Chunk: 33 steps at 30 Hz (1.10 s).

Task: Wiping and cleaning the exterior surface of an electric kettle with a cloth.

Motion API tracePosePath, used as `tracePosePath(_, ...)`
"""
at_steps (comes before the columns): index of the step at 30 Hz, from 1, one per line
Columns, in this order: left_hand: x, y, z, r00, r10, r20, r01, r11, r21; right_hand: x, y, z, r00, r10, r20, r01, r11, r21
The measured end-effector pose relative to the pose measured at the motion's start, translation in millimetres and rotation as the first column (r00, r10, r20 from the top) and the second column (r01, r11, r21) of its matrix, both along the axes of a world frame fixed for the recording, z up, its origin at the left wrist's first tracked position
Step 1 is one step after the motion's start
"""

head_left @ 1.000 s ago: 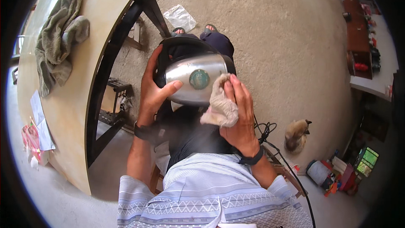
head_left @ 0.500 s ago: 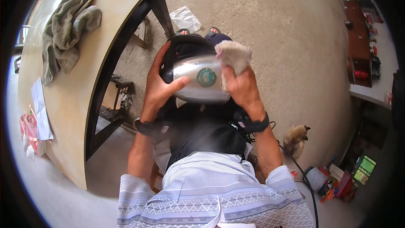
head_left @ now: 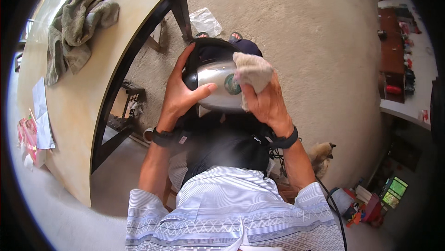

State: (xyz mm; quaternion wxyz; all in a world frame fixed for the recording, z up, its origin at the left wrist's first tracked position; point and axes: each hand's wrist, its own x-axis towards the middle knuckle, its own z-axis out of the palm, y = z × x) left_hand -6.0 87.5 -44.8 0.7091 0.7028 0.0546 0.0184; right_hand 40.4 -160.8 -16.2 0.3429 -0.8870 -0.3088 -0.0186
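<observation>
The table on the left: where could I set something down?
The table has bare patches between the grey towel and its right edge, and at the near end, below the white paper. Its left side is crowded: towel, paper, and a pink packet by the edge.

A pale patterned shirt [head_left: 218,195] is worn with black wristbands [head_left: 286,140], sandals [head_left: 237,36] and seemingly navy trousers [head_left: 249,47]

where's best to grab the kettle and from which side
Probably by the handle, from the far side, away from the person's belly: it loops clear of the kettle, leaving a gap for fingers. The kettle lies sideways with that loop facing away, and its rounded, smooth-looking metal seems harder to hold.
</observation>
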Motion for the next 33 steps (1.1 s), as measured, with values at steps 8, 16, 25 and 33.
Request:
tracePosePath(8, 2, 0, 1, 1.0, -0.005, 0.001, 0.005, 1.0, -0.013, 31, 5, 8, 0.819, -0.019, -0.574, 0.18, 0.958, 0.225)
tracePosePath(16, 11, 5, -1, 0.991, -0.005, -0.136, -0.011, 0.993, -0.114, -56, 0, 13, 0.985, -0.098, 0.14, 0.113, 0.988, -0.101)
tracePosePath(25, 21, 4, -1, 0.988, 0.02, -0.151, -0.041, 0.989, -0.142, -21, -4, 6, 0.982, -0.125, 0.141, 0.139, 0.986, -0.096)
tracePosePath(33, 23, 7, -1, 0.993, -0.013, -0.12, -0.004, 0.99, -0.144, 60, -37, -24, 0.874, -0.15, -0.461, 0.193, 0.98, 0.046)
